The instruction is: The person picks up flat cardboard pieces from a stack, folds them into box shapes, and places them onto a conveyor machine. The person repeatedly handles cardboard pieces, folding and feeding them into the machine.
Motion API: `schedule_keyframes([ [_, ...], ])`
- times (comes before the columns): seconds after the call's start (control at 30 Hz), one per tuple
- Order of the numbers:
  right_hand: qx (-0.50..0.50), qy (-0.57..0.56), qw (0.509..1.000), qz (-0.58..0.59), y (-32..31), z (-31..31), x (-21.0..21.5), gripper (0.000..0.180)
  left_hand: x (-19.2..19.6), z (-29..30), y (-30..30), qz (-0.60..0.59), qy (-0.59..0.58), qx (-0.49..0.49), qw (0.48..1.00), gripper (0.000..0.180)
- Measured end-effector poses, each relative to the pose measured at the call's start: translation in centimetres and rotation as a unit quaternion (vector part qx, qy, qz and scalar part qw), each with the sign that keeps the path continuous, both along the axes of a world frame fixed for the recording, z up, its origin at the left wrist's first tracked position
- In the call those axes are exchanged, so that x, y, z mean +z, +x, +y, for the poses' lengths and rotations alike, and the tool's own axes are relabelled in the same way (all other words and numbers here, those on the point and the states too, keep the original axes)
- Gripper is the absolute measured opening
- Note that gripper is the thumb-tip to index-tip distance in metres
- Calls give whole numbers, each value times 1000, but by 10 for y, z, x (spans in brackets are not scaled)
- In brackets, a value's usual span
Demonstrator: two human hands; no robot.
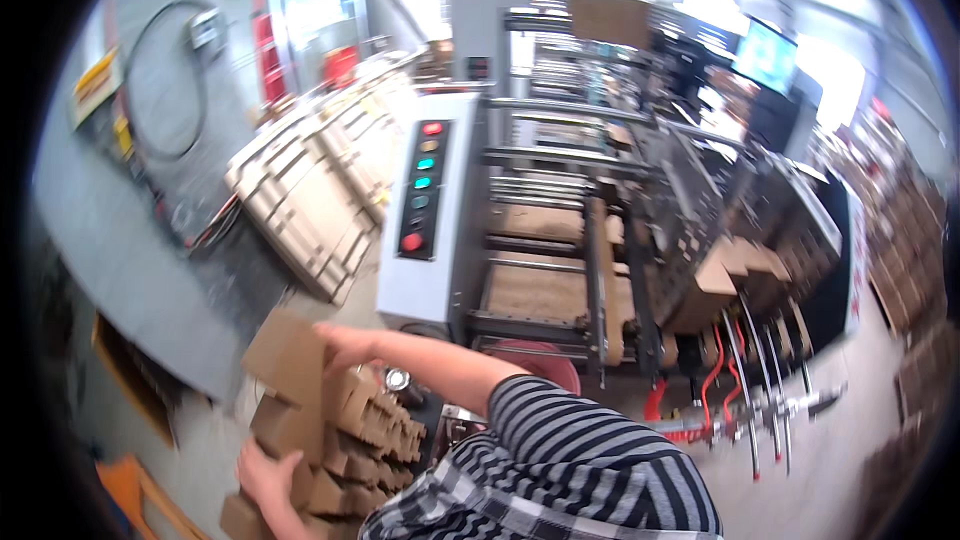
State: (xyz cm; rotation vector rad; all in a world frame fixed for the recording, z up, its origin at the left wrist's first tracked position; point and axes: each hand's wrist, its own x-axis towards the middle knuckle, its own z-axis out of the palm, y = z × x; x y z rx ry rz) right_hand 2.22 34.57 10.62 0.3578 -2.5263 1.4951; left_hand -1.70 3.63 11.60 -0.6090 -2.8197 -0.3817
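At the lower left stands a stack of flat, die-cut brown cardboard blanks (375, 425) with stepped edges. My right hand (347, 346) reaches across to the left and grips the upper part of some cardboard blanks (285, 350), its fingers partly hidden behind them. Lower down, my left hand (268, 483) is closed on the near side of the same blanks, thumb and fingers apart around the board. How many sheets lie between my hands cannot be made out.
A machine with a grey control panel (428, 190) rises ahead. Its feed section holds more cardboard (725, 280), with metal rods and red hoses (712, 370) below. Wooden pallets (300, 200) lean at the left. An orange frame (145, 495) is at lower left; cardboard stacks (905, 260) line the right.
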Motion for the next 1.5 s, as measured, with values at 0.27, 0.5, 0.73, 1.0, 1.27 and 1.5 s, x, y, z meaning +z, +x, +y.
schedule_keyframes([
  [0.27,9,53,998,40,-10,9,-19,82,14,10,16,-23,19,-10,1000,67],
  [0.5,-18,50,997,63,0,4,-12,90,37,9,24,-61,-82,-23,994,86],
  [0.73,-10,112,993,27,-2,6,-17,92,6,4,12,12,44,-35,998,71],
  [1.0,-18,127,991,24,-1,13,-25,94,6,6,11,-18,18,-32,999,74],
  [1.27,-151,93,984,7,35,1,-23,91,4,2,10,-14,-1,-24,1000,75],
  [1.5,-237,137,960,63,67,-25,-75,38,12,7,20,-24,21,-23,999,76],
])
